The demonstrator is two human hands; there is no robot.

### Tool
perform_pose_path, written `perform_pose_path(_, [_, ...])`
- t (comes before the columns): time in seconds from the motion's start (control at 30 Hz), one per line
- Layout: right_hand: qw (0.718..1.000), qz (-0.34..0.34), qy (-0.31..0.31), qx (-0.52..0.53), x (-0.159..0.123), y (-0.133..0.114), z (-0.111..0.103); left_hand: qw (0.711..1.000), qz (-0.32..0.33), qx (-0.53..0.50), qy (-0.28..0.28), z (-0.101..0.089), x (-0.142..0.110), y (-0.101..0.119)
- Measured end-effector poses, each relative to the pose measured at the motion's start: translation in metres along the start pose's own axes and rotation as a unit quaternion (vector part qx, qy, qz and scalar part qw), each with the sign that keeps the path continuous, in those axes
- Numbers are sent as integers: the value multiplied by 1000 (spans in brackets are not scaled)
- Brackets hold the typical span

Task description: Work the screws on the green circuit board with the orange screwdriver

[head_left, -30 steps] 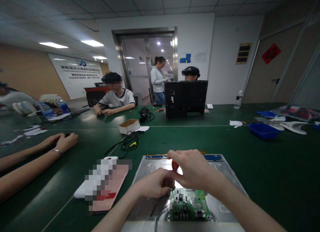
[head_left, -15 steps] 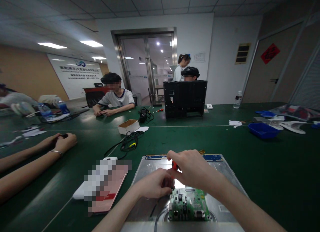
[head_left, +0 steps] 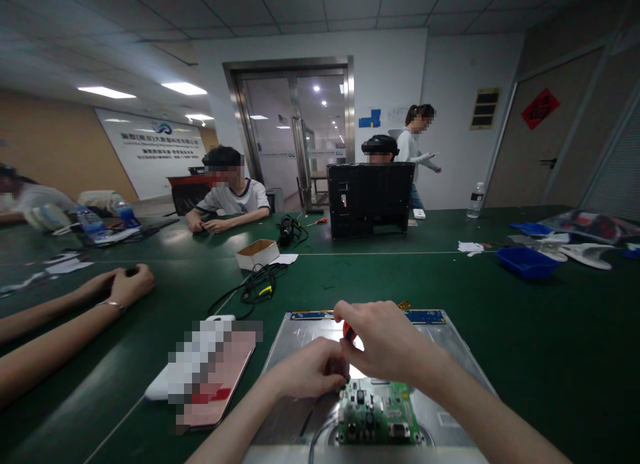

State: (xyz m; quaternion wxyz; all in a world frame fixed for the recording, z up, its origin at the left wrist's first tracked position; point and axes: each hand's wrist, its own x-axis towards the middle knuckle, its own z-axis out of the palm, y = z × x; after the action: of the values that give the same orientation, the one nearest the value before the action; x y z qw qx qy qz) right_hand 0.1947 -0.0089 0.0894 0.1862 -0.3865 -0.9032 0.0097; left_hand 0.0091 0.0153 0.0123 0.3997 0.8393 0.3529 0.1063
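Observation:
A silver metal panel (head_left: 450, 364) lies flat on the green table (head_left: 525, 344) in front of me, with a green circuit board (head_left: 377, 414) on its near part. My right hand (head_left: 385, 341) is closed round a screwdriver with a red and black handle (head_left: 349, 332), held upright over the board's far left corner. My left hand (head_left: 313, 369) is curled beside it, fingers pinched at the screwdriver's lower shaft. The tip is hidden behind my fingers.
A pink phone-like item (head_left: 215, 377) lies left of the panel. Black cables (head_left: 260, 284), a small cardboard box (head_left: 257, 253), an upright black monitor back (head_left: 371, 197) and a blue tray (head_left: 525, 261) stand farther off. Another person's forearms (head_left: 65, 317) rest at left; people sit and walk beyond.
My hands stay at the same spot on the board, shifting only slightly. In the background a standing person has walked from the doorway to the right.

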Motion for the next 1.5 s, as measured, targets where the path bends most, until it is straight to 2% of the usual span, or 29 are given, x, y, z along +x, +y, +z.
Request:
perform_pose_path(0.23, [1000,0,-8,6,0,0,0,1000,-12,16,1,-1,0,1])
perform_pose_path(0.43, [1000,1,-2,-1,0,-1,1,1000,-23,-11,-5,-2,0,5])
perform_pose_path(0.77, [999,13,-23,-31,2,-3,-2,1000,-22,-1,-18,-2,-1,-6])
perform_pose_path(1.13, [999,10,-8,-45,2,-1,1,1000,-11,1,-25,-3,-1,-12])
perform_pose_path(1.37, [999,12,33,-19,0,3,-8,999,-35,14,-12,-2,-1,-8])
perform_pose_path(1.5, [999,30,36,-18,0,6,-12,999,-46,13,-18,-2,-1,-3])
